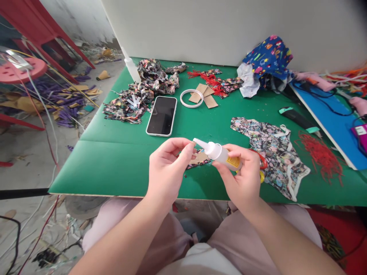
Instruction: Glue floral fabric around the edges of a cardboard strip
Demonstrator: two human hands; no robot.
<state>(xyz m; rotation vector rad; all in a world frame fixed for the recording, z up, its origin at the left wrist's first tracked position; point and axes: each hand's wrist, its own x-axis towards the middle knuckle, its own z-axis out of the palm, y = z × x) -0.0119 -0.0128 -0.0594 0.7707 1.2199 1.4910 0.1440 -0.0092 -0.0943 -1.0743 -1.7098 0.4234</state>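
My right hand [242, 173] is wrapped round a small white glue bottle [219, 152] with a yellow label, its nozzle pointing left. My left hand [169, 164] has its fingers pinched at the nozzle tip. Whether they grip a cap I cannot make out. Under both hands, on the green table [120, 160], lies a small piece of patterned fabric and cardboard [199, 159]. Red-handled scissors [262, 162] peek out behind my right hand.
A phone [162, 115] lies face up in the middle. Fabric scraps [143, 93], a tape ring [191, 98], cardboard pieces [206, 97], red threads [321, 154], a larger floral fabric piece [272, 152], a second glue bottle [131, 67] and a blue board [329, 118] surround it.
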